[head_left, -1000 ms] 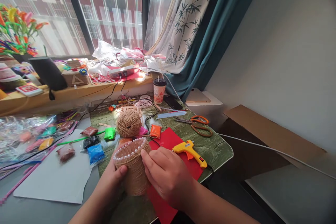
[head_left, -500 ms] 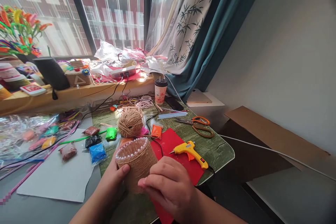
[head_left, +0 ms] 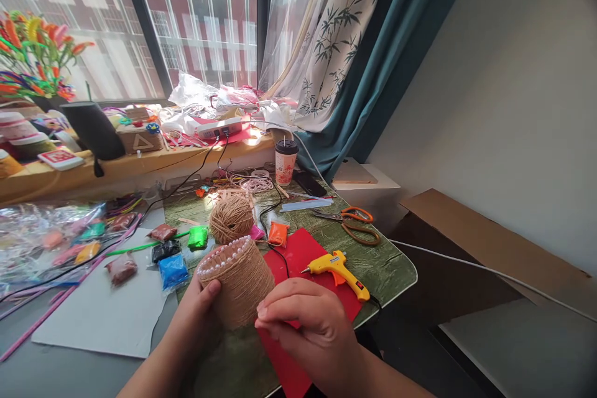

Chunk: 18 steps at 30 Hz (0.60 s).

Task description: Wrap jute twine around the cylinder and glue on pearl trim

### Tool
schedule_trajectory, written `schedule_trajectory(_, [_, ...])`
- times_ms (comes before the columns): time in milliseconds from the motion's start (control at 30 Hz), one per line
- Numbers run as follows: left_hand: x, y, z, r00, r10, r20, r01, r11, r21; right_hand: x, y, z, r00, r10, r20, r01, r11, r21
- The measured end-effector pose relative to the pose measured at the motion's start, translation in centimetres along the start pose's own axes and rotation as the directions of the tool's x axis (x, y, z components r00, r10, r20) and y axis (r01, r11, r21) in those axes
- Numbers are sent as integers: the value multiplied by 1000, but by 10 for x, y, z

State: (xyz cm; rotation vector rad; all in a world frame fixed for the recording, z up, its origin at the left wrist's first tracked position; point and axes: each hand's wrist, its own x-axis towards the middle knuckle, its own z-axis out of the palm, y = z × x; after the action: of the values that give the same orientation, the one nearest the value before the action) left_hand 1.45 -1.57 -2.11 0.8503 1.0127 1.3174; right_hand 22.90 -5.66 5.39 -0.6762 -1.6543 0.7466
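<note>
A twine-wrapped pot with white pearl beads along its rim is held tilted above the table. My left hand grips its left side, thumb on the outer wall near the rim. My right hand is at the pot's lower right, thumb and fingertips pinched together; whatever they may hold is too small or hidden to make out. Behind the pot sits a ball of twine. To the right, a yellow glue gun lies on a red sheet.
Orange-handled scissors, glue sticks and a paper cup stand or lie farther back. Small clay packets, among them a blue one, lie left by a white sheet. A black cord runs behind the pot.
The pot has turned and tipped in my left hand, showing more of its side wall and less of its inside. My right hand has shifted slightly right.
</note>
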Motion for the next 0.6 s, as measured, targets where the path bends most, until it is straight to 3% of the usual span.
schedule_trajectory(133, [2,-8,-9,997,-33,72,35,999,-25,3,5,1,995,64,-74,-65,998,-15])
schedule_trajectory(367, [-2,-6,-10,1000,8,-4,-8,999,48,-4,20,20,997,65,-40,-73,963,-259])
schedule_trajectory(600, [-4,-10,-16,1000,26,-8,-25,999,48,-10,31,34,999,-20,-41,8,960,-279])
